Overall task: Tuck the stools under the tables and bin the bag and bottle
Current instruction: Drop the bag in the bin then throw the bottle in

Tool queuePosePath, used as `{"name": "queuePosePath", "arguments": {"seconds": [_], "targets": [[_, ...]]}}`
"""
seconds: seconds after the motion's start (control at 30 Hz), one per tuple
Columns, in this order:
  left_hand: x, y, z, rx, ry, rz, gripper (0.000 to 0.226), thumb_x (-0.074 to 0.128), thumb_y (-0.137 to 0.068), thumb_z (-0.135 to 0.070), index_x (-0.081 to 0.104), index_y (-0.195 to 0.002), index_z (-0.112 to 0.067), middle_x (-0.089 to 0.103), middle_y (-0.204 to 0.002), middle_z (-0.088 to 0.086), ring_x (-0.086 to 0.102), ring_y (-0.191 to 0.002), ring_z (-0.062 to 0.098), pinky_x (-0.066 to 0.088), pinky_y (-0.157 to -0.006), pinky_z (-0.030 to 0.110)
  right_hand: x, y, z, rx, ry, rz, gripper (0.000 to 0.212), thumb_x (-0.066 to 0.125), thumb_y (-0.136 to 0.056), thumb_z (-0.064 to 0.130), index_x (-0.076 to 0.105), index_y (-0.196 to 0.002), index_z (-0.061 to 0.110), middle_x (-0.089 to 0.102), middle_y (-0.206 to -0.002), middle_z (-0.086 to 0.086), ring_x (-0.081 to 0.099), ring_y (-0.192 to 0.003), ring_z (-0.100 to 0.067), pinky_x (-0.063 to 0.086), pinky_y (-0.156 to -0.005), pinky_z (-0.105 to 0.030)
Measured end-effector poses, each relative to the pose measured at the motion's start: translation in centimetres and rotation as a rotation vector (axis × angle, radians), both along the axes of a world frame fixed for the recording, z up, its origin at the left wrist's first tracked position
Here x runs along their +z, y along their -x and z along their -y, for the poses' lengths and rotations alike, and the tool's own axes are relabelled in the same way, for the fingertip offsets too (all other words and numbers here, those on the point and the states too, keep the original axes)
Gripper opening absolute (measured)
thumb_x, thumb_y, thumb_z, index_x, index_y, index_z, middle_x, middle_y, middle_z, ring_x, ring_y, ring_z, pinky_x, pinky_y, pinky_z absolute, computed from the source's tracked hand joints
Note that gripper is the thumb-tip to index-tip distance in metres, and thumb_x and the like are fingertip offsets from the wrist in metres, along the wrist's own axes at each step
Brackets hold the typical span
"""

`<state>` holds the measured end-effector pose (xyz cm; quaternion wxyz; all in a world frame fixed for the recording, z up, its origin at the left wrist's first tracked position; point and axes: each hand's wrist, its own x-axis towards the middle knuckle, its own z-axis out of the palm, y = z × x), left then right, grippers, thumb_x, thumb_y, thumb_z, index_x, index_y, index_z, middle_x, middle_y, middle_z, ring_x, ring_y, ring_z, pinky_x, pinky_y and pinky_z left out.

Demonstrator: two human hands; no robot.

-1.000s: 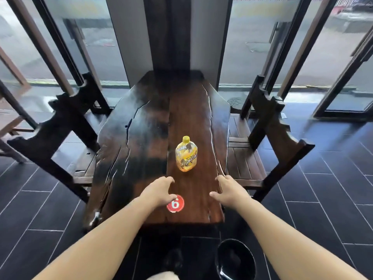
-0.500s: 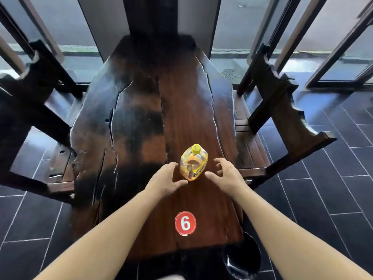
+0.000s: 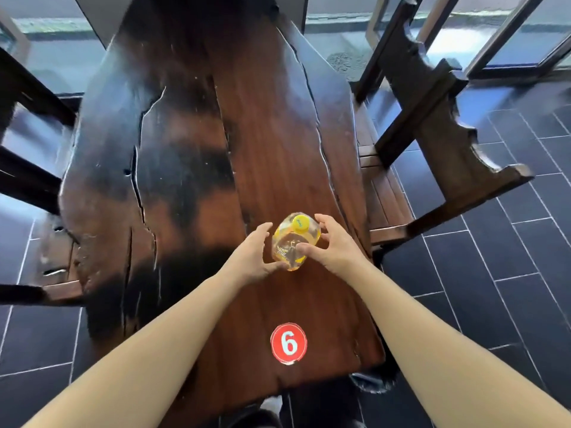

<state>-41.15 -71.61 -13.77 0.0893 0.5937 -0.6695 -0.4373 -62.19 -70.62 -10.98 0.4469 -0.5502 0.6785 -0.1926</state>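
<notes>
A small clear bottle with a yellow cap and yellow label stands on the dark wooden table, near its right edge. My right hand wraps its right side, thumb pressed on the front. My left hand is cupped beside its left side with fingers apart, a gap at the palm and the thumb tip at the base. A black round stool peeks out under the table's near right corner. No bag is in view.
A red round sticker with a 6 lies near the table's front edge. Wooden benches with high backs stand on the right and left of the table. Dark floor tiles surround it; glass doors are behind.
I have moved closer over the table. Both hands went forward from the front edge past the sticker and closed in around the bottle; the right hand now touches it.
</notes>
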Motion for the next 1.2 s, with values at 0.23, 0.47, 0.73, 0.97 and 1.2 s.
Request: {"name": "queuePosePath", "arguments": {"seconds": [0.23,0.47,0.73,0.97,1.2], "targets": [[-1.1,0.9,-0.4,-0.010,0.051,-0.072,0.081,0.084,-0.075,-0.039,0.039,-0.140,-0.026,0.056,-0.128,-0.010,0.056,-0.108,0.004,0.037,-0.082,0.005,-0.9,0.0,-0.7,-0.054,0.041,0.072,0.073,0.082,-0.078,0.040,0.046,-0.140,0.027,0.059,-0.131,0.008,0.053,-0.120,-0.007,0.045,-0.100,-0.028],[-0.8,2.0,-1.2,0.033,0.067,-0.107,0.075,0.084,-0.076,-0.038,0.043,-0.137,-0.027,0.057,-0.122,-0.012,0.055,-0.099,0.000,0.037,-0.076,0.002,-0.7,0.4,-1.6,-0.100,0.067,0.070,0.072,0.081,-0.079,0.043,0.047,-0.140,0.029,0.060,-0.130,0.008,0.053,-0.118,-0.009,0.048,-0.098,-0.030],[1.7,5.2,-2.2,-0.054,0.077,-0.174,0.074,0.083,-0.077,-0.038,0.044,-0.138,-0.022,0.055,-0.123,-0.010,0.055,-0.103,0.004,0.040,-0.072,0.001,2.3,3.7,-4.2,-0.169,0.083,0.090,0.070,0.080,-0.079,0.045,0.048,-0.139,0.028,0.062,-0.126,0.007,0.058,-0.114,-0.011,0.054,-0.095,-0.035],[4.3,11.0,-4.6,-0.195,0.155,-0.208,0.077,0.084,-0.074,-0.043,0.047,-0.135,-0.015,0.060,-0.126,0.001,0.059,-0.111,0.016,0.053,-0.095,0.032,5.6,9.3,-9.0,-0.239,0.146,0.113,0.066,0.080,-0.080,0.043,0.051,-0.136,0.025,0.064,-0.120,0.008,0.063,-0.109,-0.012,0.055,-0.088,-0.027],[7.3,19.1,-10.0,-0.238,0.165,-0.250,0.072,0.084,-0.073,-0.041,0.050,-0.131,-0.017,0.062,-0.117,-0.003,0.061,-0.101,0.011,0.049,-0.085,0.019,8.1,17.1,-15.4,-0.276,0.183,0.134,0.063,0.078,-0.084,0.037,0.050,-0.137,0.022,0.062,-0.122,0.006,0.061,-0.109,-0.011,0.051,-0.082,-0.018]]}}
